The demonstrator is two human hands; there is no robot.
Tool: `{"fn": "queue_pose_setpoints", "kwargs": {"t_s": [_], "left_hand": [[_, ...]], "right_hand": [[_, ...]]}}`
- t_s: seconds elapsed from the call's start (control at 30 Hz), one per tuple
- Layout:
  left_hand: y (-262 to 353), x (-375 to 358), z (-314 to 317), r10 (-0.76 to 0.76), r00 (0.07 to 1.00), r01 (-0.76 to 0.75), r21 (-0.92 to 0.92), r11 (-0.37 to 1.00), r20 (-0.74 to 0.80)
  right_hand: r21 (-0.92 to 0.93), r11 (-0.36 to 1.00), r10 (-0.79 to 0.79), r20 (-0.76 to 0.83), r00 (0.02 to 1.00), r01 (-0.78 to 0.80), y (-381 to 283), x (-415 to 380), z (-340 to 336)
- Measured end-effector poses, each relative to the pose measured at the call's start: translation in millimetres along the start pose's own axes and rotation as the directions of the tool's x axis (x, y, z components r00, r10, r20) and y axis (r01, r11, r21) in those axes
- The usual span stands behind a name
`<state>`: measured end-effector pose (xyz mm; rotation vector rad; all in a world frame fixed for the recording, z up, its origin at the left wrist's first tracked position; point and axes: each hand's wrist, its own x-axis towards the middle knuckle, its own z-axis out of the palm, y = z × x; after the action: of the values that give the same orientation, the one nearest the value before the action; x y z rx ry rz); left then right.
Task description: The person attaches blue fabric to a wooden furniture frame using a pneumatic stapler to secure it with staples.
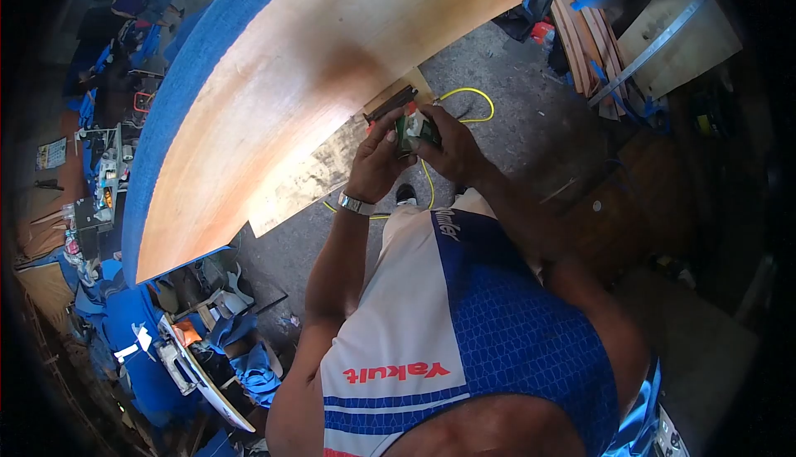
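Left hand and right hand, fingers clamped around a small green-and-white pack, upper centre.
"Yakult" reads upside down on the shirt; the pack, partly finger-covered, is illegible. Floor shows right of the curved panel, whose top is cut off.

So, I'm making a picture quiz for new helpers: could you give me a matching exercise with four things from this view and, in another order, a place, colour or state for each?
1. watch
2. cord
3. curved panel
4. small pack

A. yellow, looping on the floor
B. held between the left hand and the right hand
C. around the left wrist
D. wood-coloured, with a blue band along its curved edge

Pairs: 1-C; 2-A; 3-D; 4-B
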<state>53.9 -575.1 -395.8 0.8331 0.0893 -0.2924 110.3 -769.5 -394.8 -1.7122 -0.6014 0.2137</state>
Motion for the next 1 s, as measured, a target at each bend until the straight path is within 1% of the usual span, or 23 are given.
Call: {"fn": "queue_pose_setpoints", "kwargs": {"t_s": [0.03,0.1,0.13,0.23,0.33,0.4,0.43,0.5,0.53,0.63,0.73,0.83,0.93,1.0], "left_hand": [[1,0,2,0.007,1.000,-0.007,-0.003,1.000,-0.019],[2,-2,9,0.022,0.998,-0.023,-0.008,1.000,-0.056],[3,-3,7,0.037,0.998,-0.038,-0.016,0.999,-0.041],[1,-5,-1,0.077,0.997,-0.077,-0.024,0.997,0.001],[0,-7,0,0.090,0.996,-0.090,-0.009,0.996,0.022],[2,-9,4,0.090,0.996,-0.090,-0.013,0.996,0.020],[2,-10,6,0.083,0.997,-0.083,0.024,0.996,0.008],[3,-13,7,0.070,0.997,-0.068,0.096,0.993,-0.015],[2,-13,9,0.067,0.998,-0.064,0.121,0.991,-0.020],[2,-14,12,0.062,0.998,-0.058,0.177,0.983,-0.017],[2,-18,11,0.050,0.999,-0.050,0.197,0.979,0.005],[0,-21,9,0.025,0.999,-0.029,0.206,0.978,0.024],[-1,-25,12,0.001,0.999,-0.007,0.178,0.984,0.033],[0,-27,18,0.002,0.999,-0.008,0.149,0.989,0.042]], "right_hand": [[-0.065,0.998,0.006,-0.016,1.000,-0.007,2,0,2],[-0.042,0.992,-0.120,-0.039,0.992,0.118,-1,2,2],[-0.030,0.983,-0.182,-0.051,0.982,0.181,-4,2,3],[-0.029,0.957,-0.289,-0.020,0.957,0.289,2,0,1],[0.023,0.938,-0.346,-0.046,0.937,0.347,10,2,3],[0.031,0.937,-0.346,-0.048,0.937,0.348,12,4,3],[0.037,0.937,-0.345,-0.050,0.937,0.347,10,4,3],[0.131,0.981,-0.140,-0.006,0.990,0.140,-2,0,-1],[0.174,0.984,-0.036,0.022,0.999,0.032,-8,-1,-2],[0.439,0.896,0.064,0.023,0.998,-0.067,1,-1,2],[0.442,0.871,0.138,0.199,0.970,-0.215,3,-1,-6],[0.477,0.850,0.157,0.171,0.973,-0.222,1,-5,0],[0.562,0.786,0.169,0.206,0.964,-0.258,-2,-6,0],[0.551,0.793,0.165,0.219,0.962,-0.261,-4,-8,-2]]}}
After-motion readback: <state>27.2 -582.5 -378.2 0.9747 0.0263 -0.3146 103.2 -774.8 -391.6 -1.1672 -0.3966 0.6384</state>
